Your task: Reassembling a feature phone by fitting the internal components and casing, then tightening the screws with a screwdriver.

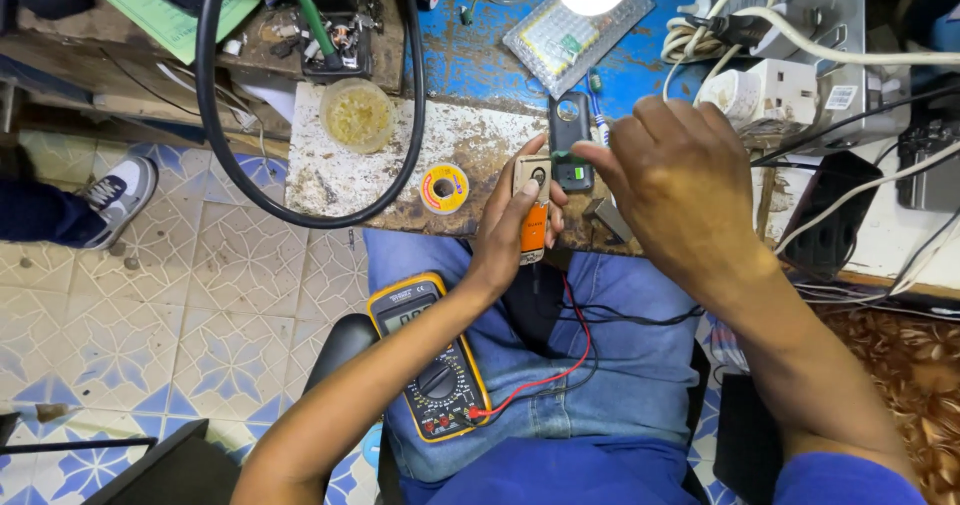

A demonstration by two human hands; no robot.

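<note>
Left hand (515, 227) clamping orange-and-beige gadget (534, 227) upright at bench edge (400, 215), steadying it; right hand (672, 187) pinching small dark phone (571, 140) just above, fingers together; multimeter (430, 357) resting on lap below, leads within reach

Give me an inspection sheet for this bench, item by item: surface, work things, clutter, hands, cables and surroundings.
Surface: worn blue bench, pale speckled slab.
Work things: small dark device; orange and white gadget; multimeter on the lap.
Clutter: solder reel, round dish, plastic parts box.
Hands: left hand grips the gadget; right hand pinches the device.
Cables: red lead, black hose loop, white cords.
Surroundings: patterned tile floor, someone's shoe.
</note>
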